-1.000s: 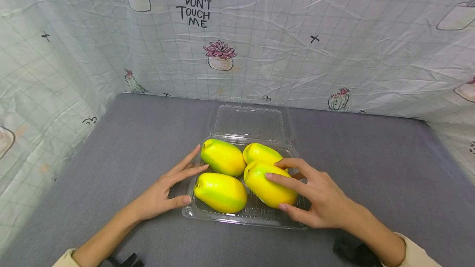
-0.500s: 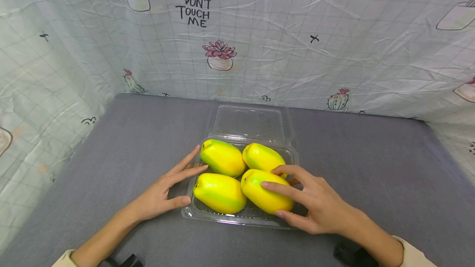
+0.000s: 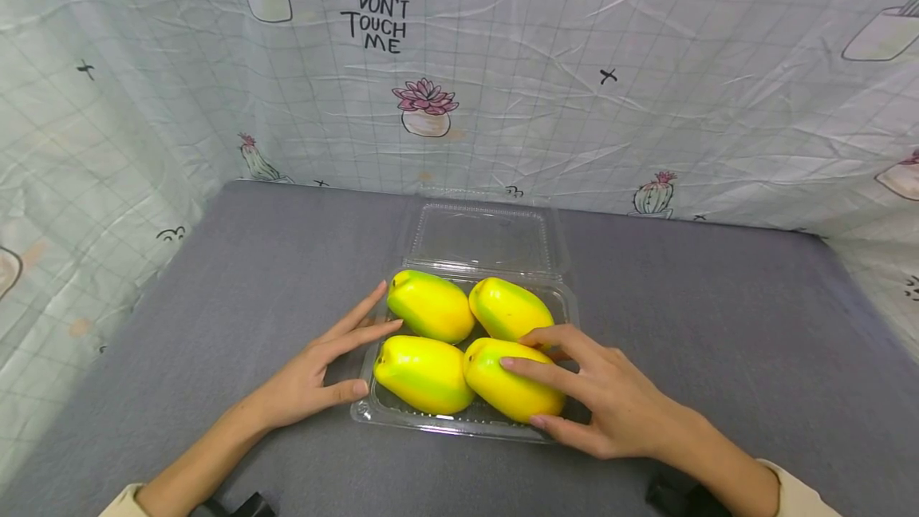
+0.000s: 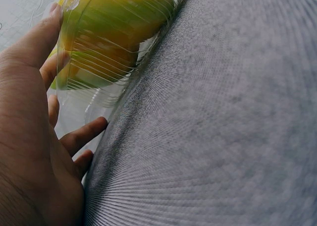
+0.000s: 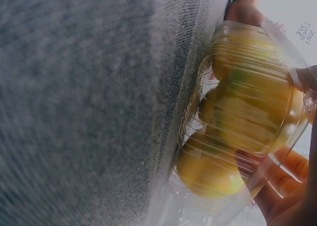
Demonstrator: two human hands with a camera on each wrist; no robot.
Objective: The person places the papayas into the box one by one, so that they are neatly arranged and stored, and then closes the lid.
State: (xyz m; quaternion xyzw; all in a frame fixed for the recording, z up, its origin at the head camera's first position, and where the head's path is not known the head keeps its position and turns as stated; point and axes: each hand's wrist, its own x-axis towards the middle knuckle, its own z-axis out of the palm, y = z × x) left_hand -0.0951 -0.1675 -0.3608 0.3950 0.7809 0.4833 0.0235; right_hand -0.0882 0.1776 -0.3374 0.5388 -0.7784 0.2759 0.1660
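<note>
Several yellow-green mangoes lie in two rows in a clear plastic clamshell box (image 3: 459, 424). My right hand (image 3: 610, 397) grips the front right mango (image 3: 511, 385), thumb at its near side and fingers over its top and far side. This mango sits down in the box, beside the front left mango (image 3: 424, 373). Behind them are the back left mango (image 3: 431, 305) and the back right mango (image 3: 510, 308). My left hand (image 3: 316, 377) rests at the box's left rim, fingers spread; in the left wrist view its thumb (image 4: 42, 40) lies along the clear wall.
The box's clear lid (image 3: 481, 238) is folded back flat behind it on the grey tabletop (image 3: 689, 317). A printed white curtain (image 3: 517, 62) stands along the back and sides. Black straps show near both wrists.
My right hand has lowered the front right mango toward me, down into the front right of the box, uncovering more of the back right mango. My left hand has stayed at the rim.
</note>
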